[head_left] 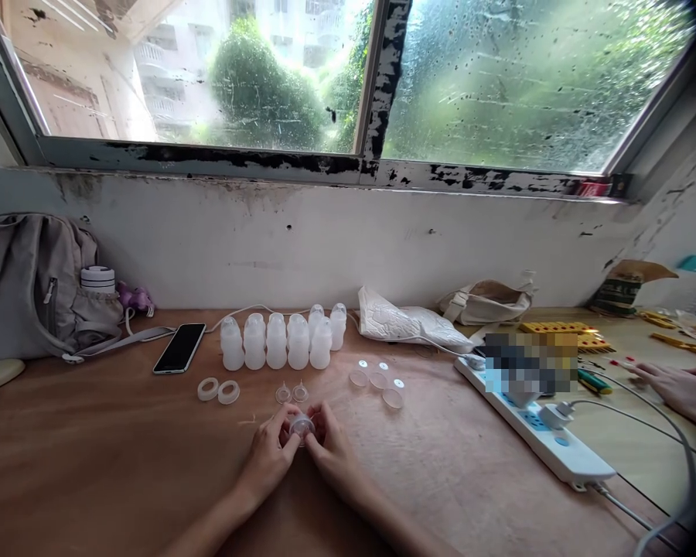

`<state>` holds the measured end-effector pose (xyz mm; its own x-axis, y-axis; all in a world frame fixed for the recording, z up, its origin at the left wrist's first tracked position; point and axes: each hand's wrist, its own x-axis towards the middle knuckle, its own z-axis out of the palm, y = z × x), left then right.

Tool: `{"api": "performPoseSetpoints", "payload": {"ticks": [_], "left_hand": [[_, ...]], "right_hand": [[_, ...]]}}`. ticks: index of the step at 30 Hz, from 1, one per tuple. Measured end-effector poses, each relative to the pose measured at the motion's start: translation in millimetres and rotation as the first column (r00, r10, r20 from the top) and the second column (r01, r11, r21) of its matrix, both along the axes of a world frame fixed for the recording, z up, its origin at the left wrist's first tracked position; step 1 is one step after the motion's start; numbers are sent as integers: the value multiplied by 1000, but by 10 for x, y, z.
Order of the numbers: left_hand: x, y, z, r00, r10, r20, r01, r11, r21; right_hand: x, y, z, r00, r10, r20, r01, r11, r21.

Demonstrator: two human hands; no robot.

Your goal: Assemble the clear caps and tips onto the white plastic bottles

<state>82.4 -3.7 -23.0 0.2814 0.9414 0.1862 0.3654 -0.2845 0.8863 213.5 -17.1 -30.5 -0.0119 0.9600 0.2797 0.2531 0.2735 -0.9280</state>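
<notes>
Both hands meet at the front middle of the table, pinching a small translucent round bottle part (302, 425); its exact kind is partly hidden by the fingers. My left hand (274, 450) grips its left side, and my right hand (332, 445) closes on the right side. Just beyond the fingers lie two clear silicone teats (300, 394). Two whitish rings (228, 392) rest to the left. On the right are three clear caps (393, 398), each with a white round spot by it. Several frosted small bottles (276, 344) stand upright in a cluster behind.
A phone (179, 349) and a grey backpack (29, 286) sit on the left. A white plastic packet (409, 325) lies by the wall. A power strip (574, 456) with cables runs along the right. Another person's hand (673, 391) is at the far right, near yellow parts (562, 334).
</notes>
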Motion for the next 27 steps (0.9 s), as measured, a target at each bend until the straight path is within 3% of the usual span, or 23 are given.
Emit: {"api": "performPoseSetpoints", "payload": {"ticks": [5,10,17,27], "left_hand": [[-8,-37,77,999,-29,46,28,1000,4],[-14,-79,162,981,-102,166,116,990,-80],[-17,-48,103,976,-92,199,112,990,-91],[-3,-49,112,977,-83,196,110,985,-134]], "right_hand": [[31,-20,45,1000,8,11,-8,1000,-9],[75,-33,87,1000,17,4,-17,999,-36],[95,21,33,994,49,-93,-59,992,-111],[74,-17,61,998,23,-58,-30,992,-122]]}}
